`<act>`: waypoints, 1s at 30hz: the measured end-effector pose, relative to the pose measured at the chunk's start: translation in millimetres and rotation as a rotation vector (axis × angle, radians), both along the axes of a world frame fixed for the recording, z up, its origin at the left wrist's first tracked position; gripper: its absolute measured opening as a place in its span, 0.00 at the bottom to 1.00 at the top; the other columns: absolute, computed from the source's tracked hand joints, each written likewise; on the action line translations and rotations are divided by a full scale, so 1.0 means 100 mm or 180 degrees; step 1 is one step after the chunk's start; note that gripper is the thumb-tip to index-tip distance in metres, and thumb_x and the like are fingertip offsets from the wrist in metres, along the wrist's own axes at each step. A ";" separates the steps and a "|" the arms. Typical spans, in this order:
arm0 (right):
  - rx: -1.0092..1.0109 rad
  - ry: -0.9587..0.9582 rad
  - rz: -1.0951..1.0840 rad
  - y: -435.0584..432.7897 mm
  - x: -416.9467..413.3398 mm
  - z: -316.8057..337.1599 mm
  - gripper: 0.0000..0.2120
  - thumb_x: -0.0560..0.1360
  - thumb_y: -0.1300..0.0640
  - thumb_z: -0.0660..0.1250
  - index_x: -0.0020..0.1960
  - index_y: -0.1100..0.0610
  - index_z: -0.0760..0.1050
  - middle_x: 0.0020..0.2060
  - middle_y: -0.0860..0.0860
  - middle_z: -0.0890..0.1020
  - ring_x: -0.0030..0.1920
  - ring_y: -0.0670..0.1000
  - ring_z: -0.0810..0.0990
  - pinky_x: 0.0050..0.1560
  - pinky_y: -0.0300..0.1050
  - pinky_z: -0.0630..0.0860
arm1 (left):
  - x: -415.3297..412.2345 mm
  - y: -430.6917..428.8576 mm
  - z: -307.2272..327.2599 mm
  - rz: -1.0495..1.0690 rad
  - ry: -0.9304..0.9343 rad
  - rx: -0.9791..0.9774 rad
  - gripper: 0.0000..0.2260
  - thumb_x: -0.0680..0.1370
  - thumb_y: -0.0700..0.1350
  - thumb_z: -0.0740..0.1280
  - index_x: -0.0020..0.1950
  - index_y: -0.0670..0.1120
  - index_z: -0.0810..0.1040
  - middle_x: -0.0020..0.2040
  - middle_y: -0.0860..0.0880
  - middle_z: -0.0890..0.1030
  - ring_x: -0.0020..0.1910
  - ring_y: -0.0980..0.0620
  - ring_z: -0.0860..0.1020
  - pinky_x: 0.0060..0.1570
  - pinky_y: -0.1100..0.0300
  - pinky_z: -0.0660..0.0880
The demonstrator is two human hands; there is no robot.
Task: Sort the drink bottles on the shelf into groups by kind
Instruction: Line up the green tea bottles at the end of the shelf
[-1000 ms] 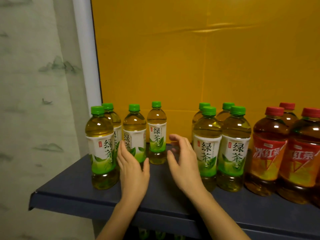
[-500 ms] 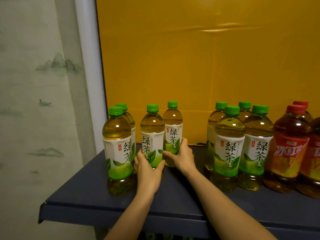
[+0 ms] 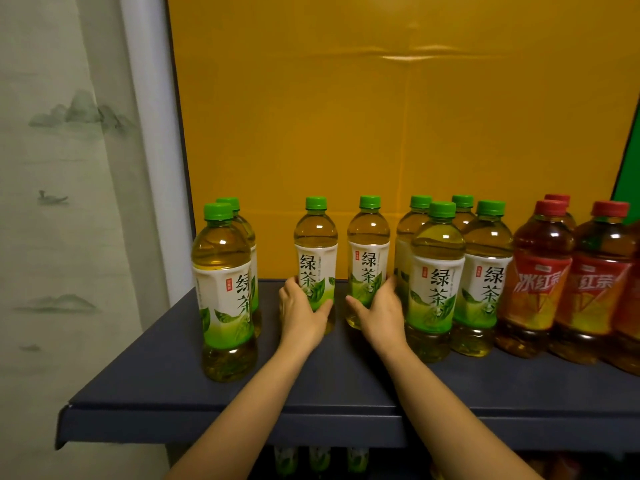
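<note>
We find the left hand [image 3: 300,315] clamped round the lower half of the first bottle [image 3: 315,251], a green-capped tea. The right hand [image 3: 380,315] is clamped likewise on the second bottle [image 3: 369,249], of the same kind. The hands are apart, each on its own bottle, with a narrow gap between the two. Both bottles are upright near the back of the shelf [image 3: 346,386]. We cannot tell whether their bases rest on it.

To the left, apart from the first bottle, stands the left pair [image 3: 221,271] of green teas, one behind the other. Just beside the second bottle on the right stands the green group [image 3: 437,271], four bottles in two rows. The right hand's fingers lie close against this group. The red bottles [image 3: 540,271] follow on the right, touching the green group.

A yellow panel [image 3: 381,133] backs the shelf, and a curtain [image 3: 52,168] hangs at the left.
</note>
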State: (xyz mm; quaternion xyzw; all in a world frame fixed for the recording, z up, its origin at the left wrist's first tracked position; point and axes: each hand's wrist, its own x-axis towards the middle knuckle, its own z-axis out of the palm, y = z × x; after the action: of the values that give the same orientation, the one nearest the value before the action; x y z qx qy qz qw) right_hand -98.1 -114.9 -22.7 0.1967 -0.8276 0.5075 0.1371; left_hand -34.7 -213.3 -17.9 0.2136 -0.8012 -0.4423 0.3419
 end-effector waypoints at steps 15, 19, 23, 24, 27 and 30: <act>-0.0253 -0.0003 -0.0133 -0.02 0.06 0.05 0.37 0.70 0.61 0.71 0.72 0.61 0.55 0.67 0.59 0.70 0.68 0.58 0.69 0.66 0.50 0.66 | -0.20 0.02 -0.02 0.0103 0.0027 -0.0414 0.35 0.68 0.50 0.75 0.67 0.38 0.61 0.66 0.41 0.68 0.67 0.42 0.66 0.62 0.54 0.65; -0.0355 0.0079 -0.0138 -0.04 0.07 0.06 0.39 0.68 0.65 0.71 0.73 0.60 0.54 0.67 0.59 0.69 0.69 0.58 0.67 0.67 0.51 0.64 | 0.12 0.07 -0.02 -0.0045 0.0225 -0.0932 0.34 0.73 0.50 0.70 0.72 0.40 0.57 0.68 0.43 0.66 0.68 0.45 0.64 0.64 0.57 0.63; -0.0381 0.0322 0.0002 -0.03 0.15 0.06 0.42 0.69 0.65 0.70 0.75 0.60 0.48 0.72 0.58 0.61 0.73 0.55 0.59 0.72 0.46 0.56 | 0.63 0.06 -0.06 -0.0142 0.1343 -0.1585 0.17 0.74 0.46 0.67 0.62 0.48 0.70 0.56 0.52 0.74 0.58 0.54 0.73 0.58 0.61 0.70; -0.0340 0.0366 0.0062 -0.03 0.18 0.05 0.43 0.70 0.65 0.70 0.75 0.61 0.46 0.74 0.58 0.58 0.74 0.55 0.56 0.72 0.45 0.53 | 0.74 0.04 -0.07 0.0030 0.1626 -0.1801 0.14 0.74 0.45 0.65 0.59 0.47 0.72 0.54 0.52 0.75 0.57 0.55 0.72 0.59 0.63 0.69; -0.0116 0.0635 0.0162 -0.04 0.25 0.04 0.45 0.72 0.64 0.68 0.75 0.61 0.39 0.76 0.57 0.46 0.76 0.53 0.45 0.72 0.39 0.43 | 0.94 -0.07 -0.07 0.0743 0.2060 -0.2033 0.17 0.72 0.43 0.66 0.60 0.44 0.69 0.58 0.47 0.71 0.60 0.52 0.68 0.63 0.64 0.62; -0.0062 0.0910 0.0089 -0.06 0.34 0.06 0.43 0.73 0.64 0.66 0.75 0.61 0.39 0.76 0.56 0.42 0.76 0.52 0.41 0.71 0.37 0.39 | 0.98 -0.30 -0.09 0.1024 0.1733 -0.1538 0.34 0.67 0.41 0.74 0.68 0.42 0.61 0.67 0.43 0.64 0.67 0.49 0.62 0.68 0.63 0.61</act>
State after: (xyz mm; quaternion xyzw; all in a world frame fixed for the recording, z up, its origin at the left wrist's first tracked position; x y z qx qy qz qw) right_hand -63.9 -120.7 -16.8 0.2772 -0.7919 0.4841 0.2485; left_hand 63.5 -243.0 -27.2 0.1247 -0.7185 -0.2224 0.6471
